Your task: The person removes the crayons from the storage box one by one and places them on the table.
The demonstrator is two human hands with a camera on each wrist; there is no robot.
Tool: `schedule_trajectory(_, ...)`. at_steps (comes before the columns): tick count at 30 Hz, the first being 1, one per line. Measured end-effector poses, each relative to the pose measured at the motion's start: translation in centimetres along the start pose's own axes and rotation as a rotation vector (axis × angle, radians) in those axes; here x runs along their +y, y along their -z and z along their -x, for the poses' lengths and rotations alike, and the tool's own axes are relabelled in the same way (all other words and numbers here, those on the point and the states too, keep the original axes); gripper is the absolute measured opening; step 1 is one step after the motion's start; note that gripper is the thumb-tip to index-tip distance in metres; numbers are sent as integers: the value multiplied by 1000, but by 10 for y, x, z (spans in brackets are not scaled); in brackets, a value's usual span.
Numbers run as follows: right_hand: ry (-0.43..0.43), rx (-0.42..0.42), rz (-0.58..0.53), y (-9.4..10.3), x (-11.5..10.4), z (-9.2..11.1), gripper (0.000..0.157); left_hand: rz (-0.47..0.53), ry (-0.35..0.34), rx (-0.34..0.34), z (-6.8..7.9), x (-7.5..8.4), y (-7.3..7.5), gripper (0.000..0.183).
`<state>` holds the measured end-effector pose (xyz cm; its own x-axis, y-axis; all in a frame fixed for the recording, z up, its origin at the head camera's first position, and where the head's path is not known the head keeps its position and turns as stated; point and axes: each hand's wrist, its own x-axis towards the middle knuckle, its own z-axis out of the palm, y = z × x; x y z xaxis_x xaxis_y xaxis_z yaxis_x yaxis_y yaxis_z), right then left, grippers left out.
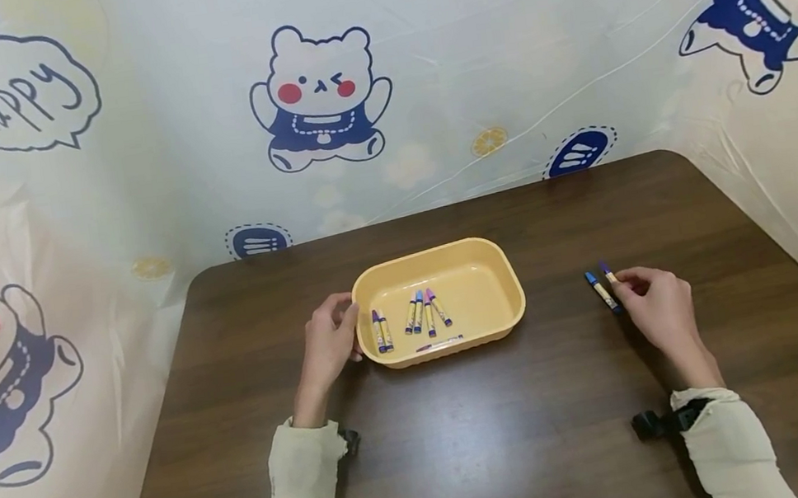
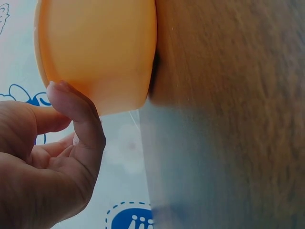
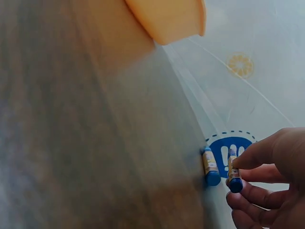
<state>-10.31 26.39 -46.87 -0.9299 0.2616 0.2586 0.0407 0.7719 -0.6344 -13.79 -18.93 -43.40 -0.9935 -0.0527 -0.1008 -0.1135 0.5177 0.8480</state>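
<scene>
My left hand (image 1: 331, 336) holds the left end of a yellow plastic tray (image 1: 487, 329), its fingertips at the rim. In the left wrist view the curled fingers (image 2: 83, 119) meet the tray's outer wall (image 2: 102, 52). Several crayons (image 1: 418, 313) with pale wrappers and coloured tips lie in the tray, mostly toward its left half. To the right of the tray, my right hand (image 1: 656, 305) pinches a purple-tipped crayon (image 1: 607, 273) between thumb and fingers. A blue-tipped crayon (image 1: 602, 292) lies on the table just left of those fingers.
The dark wooden table (image 1: 467, 440) carries the tray near its middle. Behind it and on both sides hangs a pale cloth (image 1: 440, 94) printed with cartoon bears. Black straps (image 1: 670, 421) sit at the wrists over light sleeves (image 1: 733, 449).
</scene>
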Motion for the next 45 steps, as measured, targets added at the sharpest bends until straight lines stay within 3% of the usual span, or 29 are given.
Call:
schedule_trajectory(15,-13,-98,-2,-4,8,1,17,12,1,2,1,-1,0,35)
schedule_trajectory(23,-24,-164,17,-4,6,4,32,13,0,1,0,-2,-1,35)
schedule_trajectory(32,-11,-146,98,-7,-5,7,28,13,-7,5,0,-2,0,35)
schedule_trajectory(45,-17,-135,101,-8,-8,8,31,21,0,6,1,-1,0,35)
